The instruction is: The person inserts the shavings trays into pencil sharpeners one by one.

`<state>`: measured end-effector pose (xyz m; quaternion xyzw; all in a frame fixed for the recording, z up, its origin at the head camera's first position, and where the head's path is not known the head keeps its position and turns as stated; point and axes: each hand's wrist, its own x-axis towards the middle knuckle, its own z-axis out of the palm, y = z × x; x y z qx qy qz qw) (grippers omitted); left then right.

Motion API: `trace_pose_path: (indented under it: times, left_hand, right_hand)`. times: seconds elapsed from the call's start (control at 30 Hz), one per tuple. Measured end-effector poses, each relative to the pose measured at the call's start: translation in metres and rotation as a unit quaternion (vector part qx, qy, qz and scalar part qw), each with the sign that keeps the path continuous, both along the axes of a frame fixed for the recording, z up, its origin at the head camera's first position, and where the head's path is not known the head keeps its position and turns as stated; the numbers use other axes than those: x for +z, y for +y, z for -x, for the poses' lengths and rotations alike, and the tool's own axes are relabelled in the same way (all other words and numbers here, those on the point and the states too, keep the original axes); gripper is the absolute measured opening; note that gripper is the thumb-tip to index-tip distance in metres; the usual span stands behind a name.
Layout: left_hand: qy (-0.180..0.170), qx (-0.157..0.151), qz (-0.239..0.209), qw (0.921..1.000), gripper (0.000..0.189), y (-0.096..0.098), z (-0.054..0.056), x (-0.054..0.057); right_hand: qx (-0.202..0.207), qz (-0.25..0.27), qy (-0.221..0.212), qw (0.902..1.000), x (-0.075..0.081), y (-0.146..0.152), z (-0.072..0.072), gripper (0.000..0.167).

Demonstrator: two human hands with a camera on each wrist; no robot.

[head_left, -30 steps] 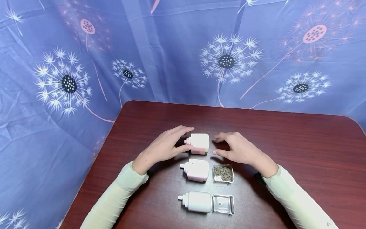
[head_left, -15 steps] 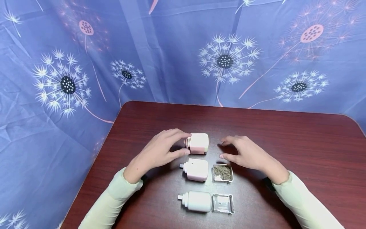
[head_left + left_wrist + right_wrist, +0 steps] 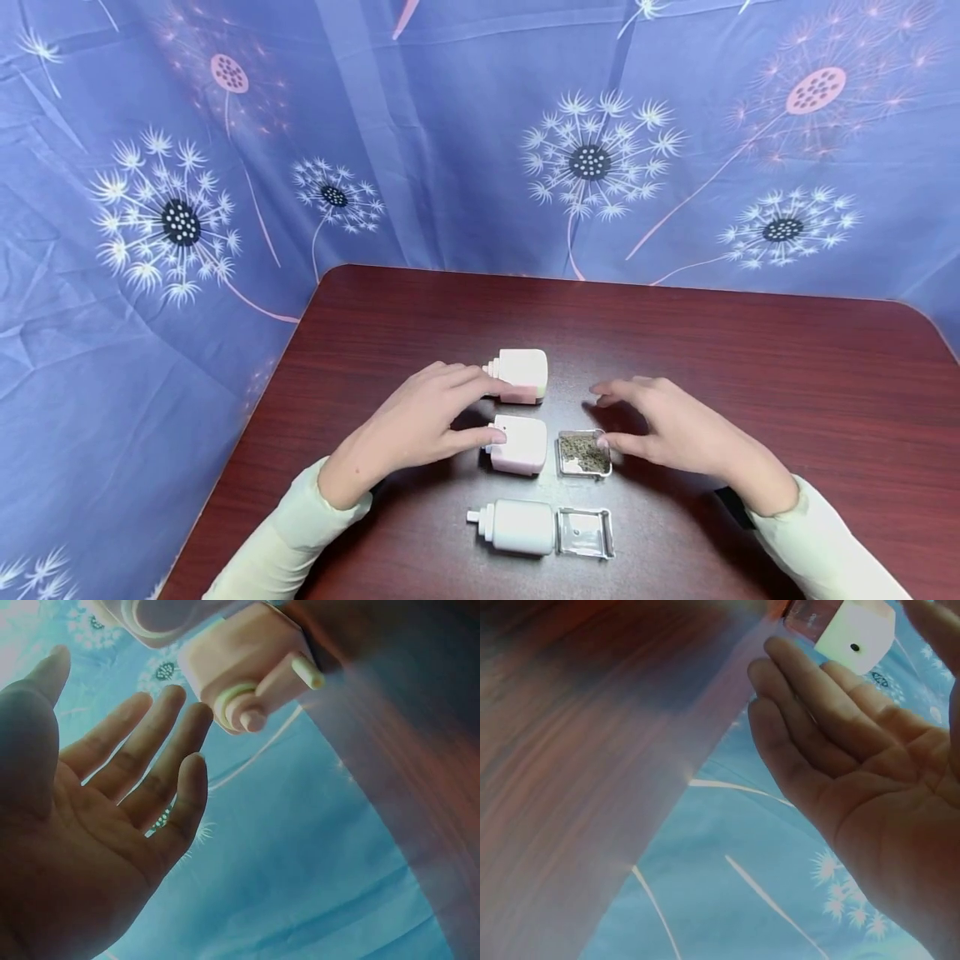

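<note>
Three white and pink devices with nozzles lie in a column on the dark wooden table [image 3: 750, 367]: a far device [image 3: 521, 373], a middle device [image 3: 521, 444] and a near device [image 3: 517, 527]. A small metal tray of greenish crumbs [image 3: 584, 454] sits right of the middle device, and an empty metal tray [image 3: 585, 533] sits right of the near one. My left hand [image 3: 491, 410] hovers open, its thumb at the middle device's nozzle end. My right hand [image 3: 600, 414] is open with its thumb over the filled tray's edge. The left wrist view shows the nozzle [image 3: 255, 690] beyond straight fingers.
A blue cloth printed with dandelions [image 3: 480, 150] hangs behind and to the left of the table. The table's left edge [image 3: 247, 417] runs close to my left forearm. Bare tabletop stretches to the right and behind the devices.
Both hands have drawn back toward me, from either side of the far device to the middle device and the filled tray. The devices and trays have not moved.
</note>
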<state>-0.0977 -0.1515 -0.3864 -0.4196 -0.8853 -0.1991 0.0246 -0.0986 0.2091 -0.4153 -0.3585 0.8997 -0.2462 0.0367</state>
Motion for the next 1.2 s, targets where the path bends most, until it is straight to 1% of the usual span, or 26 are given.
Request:
trace_pose_path:
  times: [0.1,0.17,0.27,0.43,0.53,0.63,0.73,0.9,1.03,1.2]
  left_hand:
    - [-0.002,-0.009,0.003,0.9999,0.057,0.002,-0.004,0.000]
    - [0.000,-0.012,0.013,0.9998,0.058,0.002,-0.006,-0.001]
    - [-0.006,-0.010,0.031,0.9995,0.060,0.001,-0.010,-0.002]
    - [-0.031,-0.005,0.052,0.9982,0.065,-0.001,-0.013,-0.008]
    - [-0.042,-0.003,0.057,0.9975,0.068,-0.001,-0.014,-0.011]
    - [-0.047,-0.007,0.063,0.9969,0.069,0.001,-0.014,-0.014]
    - [-0.044,-0.010,0.065,0.9969,0.067,0.002,-0.014,-0.016]
    - [-0.043,-0.009,0.057,0.9974,0.060,0.003,-0.013,-0.017]
    - [-0.046,-0.006,0.055,0.9974,0.059,0.004,-0.013,-0.018]
    - [-0.043,-0.001,0.057,0.9975,0.060,0.005,-0.013,-0.019]
  right_hand:
    - [0.007,-0.010,-0.004,0.9999,0.000,0.001,-0.005,0.057]
    - [0.012,-0.016,-0.003,0.9998,0.000,0.002,-0.007,0.059]
    - [0.019,-0.019,-0.003,0.9996,-0.001,0.004,-0.010,0.063]
    - [0.029,-0.015,-0.019,0.9993,-0.002,0.004,-0.012,0.071]
    - [0.031,-0.016,-0.031,0.9989,-0.001,0.004,-0.014,0.072]
    - [0.032,-0.020,-0.042,0.9984,-0.001,0.002,-0.016,0.072]
    - [0.034,-0.023,-0.044,0.9982,-0.001,0.001,-0.017,0.070]
    - [0.038,-0.021,-0.035,0.9984,-0.002,-0.002,-0.017,0.064]
    - [0.037,-0.024,-0.032,0.9985,-0.002,-0.004,-0.017,0.058]
    - [0.033,-0.030,-0.024,0.9987,-0.004,-0.005,-0.018,0.056]
